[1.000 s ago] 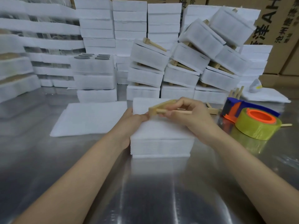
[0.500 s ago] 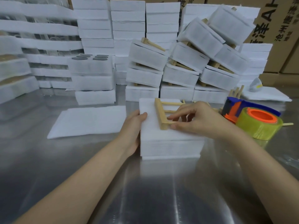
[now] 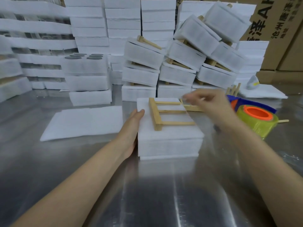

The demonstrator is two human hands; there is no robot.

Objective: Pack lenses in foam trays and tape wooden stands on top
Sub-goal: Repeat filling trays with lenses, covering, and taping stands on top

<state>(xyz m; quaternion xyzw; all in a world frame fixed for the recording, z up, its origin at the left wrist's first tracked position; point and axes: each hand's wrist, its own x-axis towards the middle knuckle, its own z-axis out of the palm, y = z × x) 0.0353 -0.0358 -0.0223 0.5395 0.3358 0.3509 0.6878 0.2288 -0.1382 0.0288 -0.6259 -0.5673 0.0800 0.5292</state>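
Foam tray: braced against sliding by left hand, fingers flat on its side, thumb over top edge. Wooden stand: lying untaped just right of that thumb. Right hand: hovering beyond, blurred; grip unreadable.

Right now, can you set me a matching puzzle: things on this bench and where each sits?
1 pale wooden three-pronged stand
2 yellow tape roll, orange core
3 flat white foam sheet
4 left hand

A touching the white foam tray stack, left side
B right of the stack
C atop the stack
D on the metal table, left of the stack

Pairs: 1-C, 2-B, 3-D, 4-A
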